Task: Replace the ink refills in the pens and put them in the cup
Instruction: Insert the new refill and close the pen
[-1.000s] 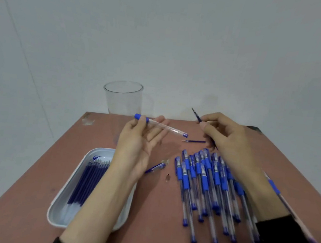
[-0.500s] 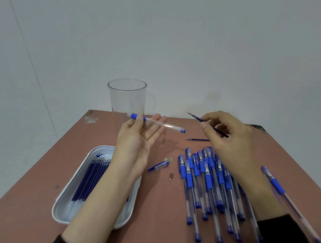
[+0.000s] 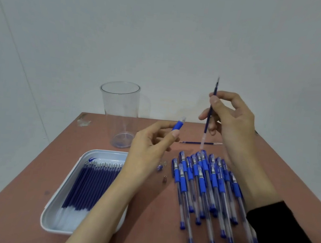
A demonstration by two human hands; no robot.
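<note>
My left hand (image 3: 148, 149) grips an open pen barrel (image 3: 178, 125) by its blue grip, the open end pointing up and away. To its right, my right hand (image 3: 229, 118) pinches a thin blue ink refill (image 3: 209, 114) almost upright above the table, its clear end down. The clear plastic cup (image 3: 119, 113) stands empty at the back of the brown table (image 3: 145, 218). A white tray (image 3: 83, 172) at the front left holds several blue refills. Several capped blue pens (image 3: 206, 187) lie in a row on the right.
One loose refill (image 3: 201, 143) lies on the table behind the pens. A small metal tip (image 3: 165, 179) and a pen cap (image 3: 160, 167) lie between the tray and the pens. A plain wall rises behind the table's back edge.
My right hand has lifted and turned the refill from slanting to nearly upright. My left hand has swung the barrel from lying crosswise to pointing away, and dropped lower.
</note>
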